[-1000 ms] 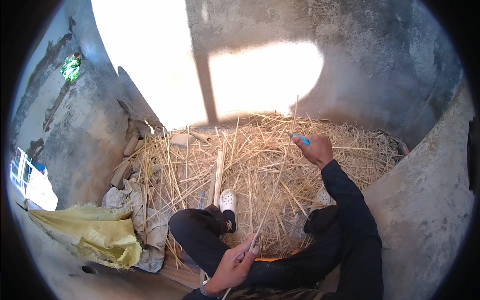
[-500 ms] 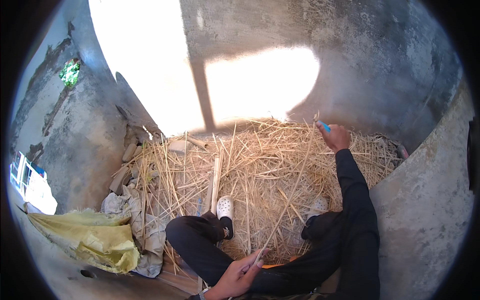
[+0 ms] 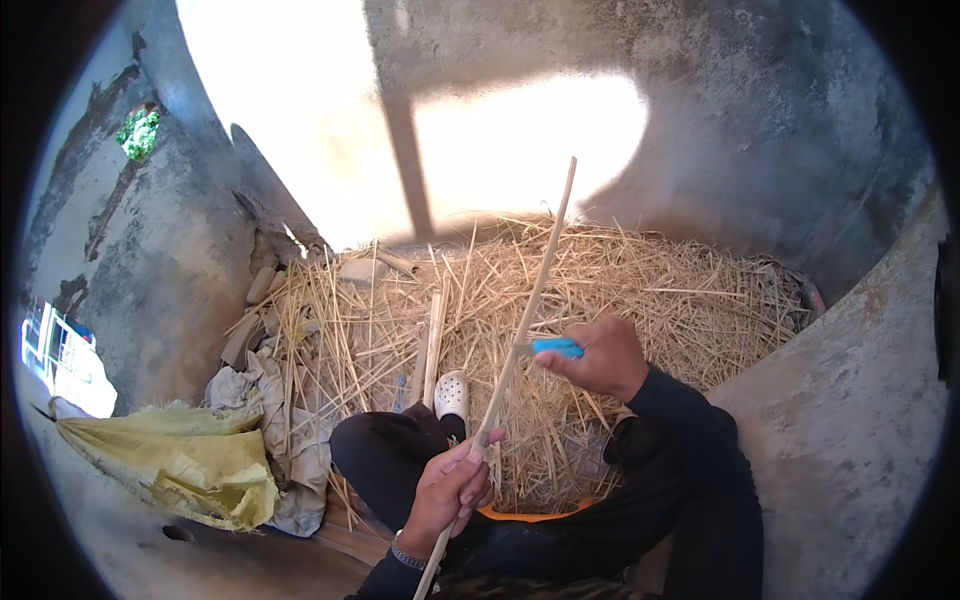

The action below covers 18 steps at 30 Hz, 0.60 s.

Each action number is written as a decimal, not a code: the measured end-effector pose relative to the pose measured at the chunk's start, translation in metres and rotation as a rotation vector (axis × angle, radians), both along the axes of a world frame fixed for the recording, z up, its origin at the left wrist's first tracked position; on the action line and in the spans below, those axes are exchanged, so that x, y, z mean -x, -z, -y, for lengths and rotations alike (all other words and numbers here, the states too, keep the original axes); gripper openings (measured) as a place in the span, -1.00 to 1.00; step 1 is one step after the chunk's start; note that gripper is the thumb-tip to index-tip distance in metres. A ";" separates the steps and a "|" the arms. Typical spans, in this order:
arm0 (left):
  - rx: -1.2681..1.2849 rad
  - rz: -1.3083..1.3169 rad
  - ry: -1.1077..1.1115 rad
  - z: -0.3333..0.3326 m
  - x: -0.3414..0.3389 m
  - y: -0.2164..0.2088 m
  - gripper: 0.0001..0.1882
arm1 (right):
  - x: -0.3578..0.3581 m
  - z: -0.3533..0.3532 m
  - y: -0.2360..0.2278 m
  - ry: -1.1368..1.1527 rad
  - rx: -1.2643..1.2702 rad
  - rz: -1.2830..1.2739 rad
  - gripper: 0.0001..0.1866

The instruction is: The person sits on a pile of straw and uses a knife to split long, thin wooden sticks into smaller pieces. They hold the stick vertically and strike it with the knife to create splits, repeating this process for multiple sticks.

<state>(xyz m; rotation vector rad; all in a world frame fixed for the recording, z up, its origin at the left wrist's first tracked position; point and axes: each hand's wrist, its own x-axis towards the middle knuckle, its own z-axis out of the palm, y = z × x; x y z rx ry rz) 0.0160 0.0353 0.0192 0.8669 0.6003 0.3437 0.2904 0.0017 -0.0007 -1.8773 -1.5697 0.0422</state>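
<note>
My left hand (image 3: 450,492) grips a long pale stalk (image 3: 530,300) near its lower end, and the stalk slants up and away over the straw. My right hand (image 3: 600,357) is closed on a small knife with a blue handle (image 3: 556,347), held against the middle of the stalk. I sit with my legs folded in dark trousers, one foot in a white clog (image 3: 452,394) resting on the straw pile (image 3: 650,290) in front of me.
Grey concrete walls (image 3: 780,130) ring the straw, with a sunlit patch on the far wall. A crumpled yellow sack (image 3: 180,465) and grey cloth (image 3: 270,440) lie at my left. A flat wooden stick (image 3: 432,345) rests on the straw by my foot.
My right hand has drawn back from the far side of the straw toward my body with the knife. The stalk in my left hand now points upward, with the blade at its middle.
</note>
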 end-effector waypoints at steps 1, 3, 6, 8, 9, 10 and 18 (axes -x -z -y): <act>0.013 0.016 0.008 0.000 -0.002 0.000 -0.54 | 0.020 0.007 0.000 -0.076 0.022 0.081 -0.28; 0.028 0.041 -0.003 0.000 -0.001 -0.004 -0.55 | 0.036 0.008 0.013 -0.123 -0.001 0.065 -0.26; -0.028 -0.036 -0.001 0.007 0.002 -0.008 -0.55 | 0.026 0.001 0.015 -0.046 -0.025 0.096 -0.26; -0.069 -0.052 0.007 0.004 0.001 -0.009 -0.54 | 0.011 -0.009 0.012 0.088 0.002 0.063 -0.26; -0.088 -0.059 0.014 0.004 0.000 -0.009 -0.54 | 0.020 -0.008 0.011 0.043 -0.050 -0.010 -0.28; -0.107 -0.087 0.014 0.006 0.001 -0.009 -0.54 | 0.036 -0.002 0.013 -0.043 -0.055 0.020 -0.28; -0.216 -0.115 0.021 0.005 0.001 0.000 -0.54 | 0.023 -0.009 0.020 0.024 -0.013 0.052 -0.28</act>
